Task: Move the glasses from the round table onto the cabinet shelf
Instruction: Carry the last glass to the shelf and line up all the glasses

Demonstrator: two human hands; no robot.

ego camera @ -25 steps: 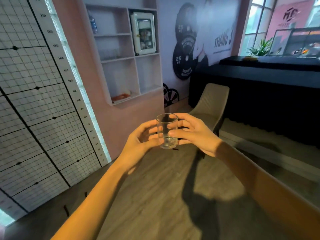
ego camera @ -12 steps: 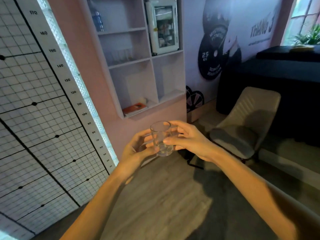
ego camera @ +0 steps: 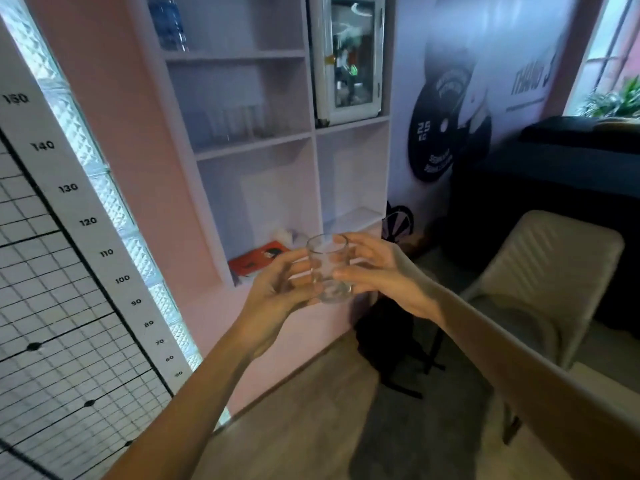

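Observation:
A clear empty glass (ego camera: 329, 268) stands upright in mid-air between both my hands, in front of the lower part of the cabinet. My left hand (ego camera: 277, 299) grips it from the left and my right hand (ego camera: 377, 275) from the right. The white cabinet (ego camera: 313, 174) with open shelves fills the wall ahead. On its middle shelf (ego camera: 252, 145) stand several clear glasses (ego camera: 239, 121), blurred. The round table is out of view.
A blue water bottle (ego camera: 168, 22) stands on the top shelf and a glass-door box (ego camera: 349, 57) beside it. An orange book (ego camera: 258, 261) lies on the bottom shelf. A beige chair (ego camera: 543, 282) stands at right, a dark bag (ego camera: 384, 337) on the floor, a height chart (ego camera: 79, 220) at left.
I have walked closer to the cabinet, which now looms larger. Both hands still carry the glass, held a little higher against the bottom shelf.

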